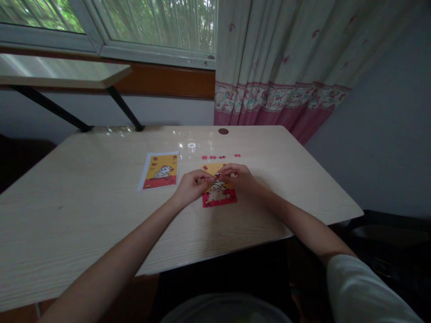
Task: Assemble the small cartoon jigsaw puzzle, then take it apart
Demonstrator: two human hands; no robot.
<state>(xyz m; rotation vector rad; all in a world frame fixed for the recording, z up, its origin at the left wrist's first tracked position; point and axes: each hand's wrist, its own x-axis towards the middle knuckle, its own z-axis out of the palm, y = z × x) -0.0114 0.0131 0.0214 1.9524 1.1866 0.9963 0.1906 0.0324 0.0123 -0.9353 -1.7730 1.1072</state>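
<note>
A partly assembled jigsaw puzzle (220,202) in yellow and red lies on the table, with a jagged gap low in its middle where the tabletop shows through. Over its left side, my left hand (192,187) has thumb and index finger pinched. My right hand (239,177) comes in from the right, its fingertips also pinched and almost meeting the left ones. Between the fingertips shows a small red and white puzzle piece (217,175), largely covered by the fingers. Several loose red puzzle pieces (213,157) form a row just beyond the puzzle.
A printed reference picture (161,171) with a white animal on yellow and red lies left of the puzzle. The pale wooden table (101,202) has a round dark cable hole (223,131) at its back edge. A raised shelf (63,72) stands at back left, near the curtain (269,67).
</note>
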